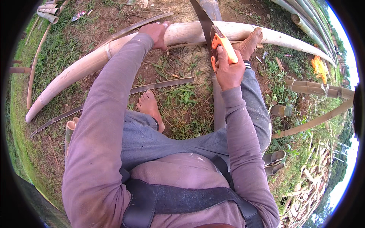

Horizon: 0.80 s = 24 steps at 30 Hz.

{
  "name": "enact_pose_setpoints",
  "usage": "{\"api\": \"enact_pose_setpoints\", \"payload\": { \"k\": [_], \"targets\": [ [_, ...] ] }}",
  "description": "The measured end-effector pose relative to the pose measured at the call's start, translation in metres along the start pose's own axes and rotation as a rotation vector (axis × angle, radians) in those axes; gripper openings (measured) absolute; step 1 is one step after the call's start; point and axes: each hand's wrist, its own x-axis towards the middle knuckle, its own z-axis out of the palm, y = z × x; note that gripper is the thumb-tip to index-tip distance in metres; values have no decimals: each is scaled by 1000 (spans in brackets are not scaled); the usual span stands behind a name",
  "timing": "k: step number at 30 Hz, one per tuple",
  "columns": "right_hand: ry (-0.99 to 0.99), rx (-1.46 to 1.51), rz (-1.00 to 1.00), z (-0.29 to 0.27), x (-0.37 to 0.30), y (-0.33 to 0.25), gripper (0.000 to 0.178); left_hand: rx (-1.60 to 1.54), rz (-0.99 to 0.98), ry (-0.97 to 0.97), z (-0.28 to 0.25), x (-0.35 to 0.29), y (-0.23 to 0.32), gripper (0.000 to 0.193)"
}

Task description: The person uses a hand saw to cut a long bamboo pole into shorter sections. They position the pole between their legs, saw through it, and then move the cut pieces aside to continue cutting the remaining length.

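A thick pale bamboo pole (186,33) lies crosswise in front of me, bowed by the lens. My left hand (155,34) is closed around it, left of the saw. In my right hand (231,72) is the orange handle of a handsaw (225,45). Its dark blade crosses the pole and points away from me; whether the teeth are in a cut is hidden. My right bare foot (249,45) presses on the pole just right of the saw. Beneath the pole, a grey pole (218,102) runs lengthwise between my legs.
My left bare foot (149,108) stands on the grass beside a split bamboo strip (161,85). Several long poles (304,24) lie at the far right, near a yellow plastic bag (318,69). Bamboo offcuts (304,197) are heaped at the lower right. Cut tubes (48,14) lie far left.
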Motion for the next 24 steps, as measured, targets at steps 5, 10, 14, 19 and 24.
{"api": "enact_pose_setpoints", "payload": {
  "k": [5, 10, 14, 19, 24],
  "targets": [
    [27, -35, 145, -87, -134, -30, 20, 69, -34, -19, 11, -5, 0, 117],
    [-2, 62, 180, -57, -88, -13, 19, 102, -21, 76, 18, -9, 5, 107],
    [-13, -40, -17, 18, 33, -10, 19, 88, -10, 35, 0, -2, 9, 107],
    [-15, -2, 124, -51, -84, -16, 14, 85, -84, 7, 8, -9, -1, 111],
    [-27, -21, 130, -78, -124, -20, 20, 87, -98, -16, 8, -6, 6, 107]
  ]
}}
